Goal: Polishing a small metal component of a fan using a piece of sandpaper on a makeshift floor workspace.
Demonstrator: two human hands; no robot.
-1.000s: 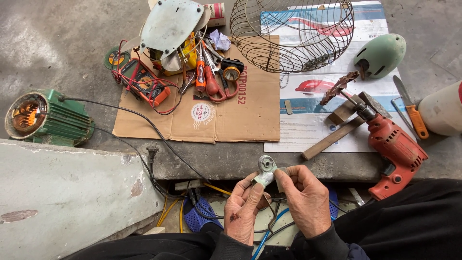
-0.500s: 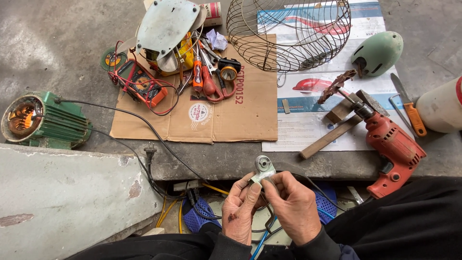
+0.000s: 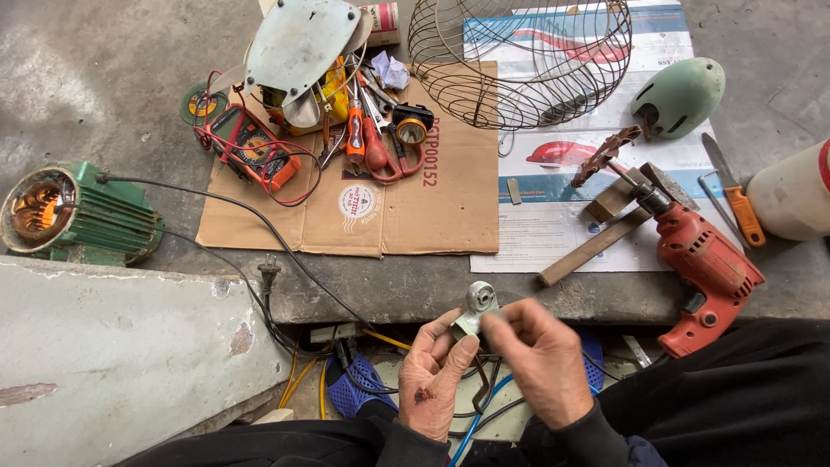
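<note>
Low in view, left hand [image 3: 437,380] and right hand [image 3: 540,367] both pinch small grey metal part [image 3: 477,307], grip closed on it, above cables [image 3: 346,363] below concrete ledge. Red drill [image 3: 705,268] near right; cardboard [image 3: 406,199] with tools ahead; green motor [image 3: 73,212] far left.

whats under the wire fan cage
The wire fan cage rests partly on the brown cardboard sheet and partly on a printed poster, both visible through its wires. Its far edge is cut off by the frame.

Red drill [image 3: 705,272], green motor [image 3: 82,214]
</note>
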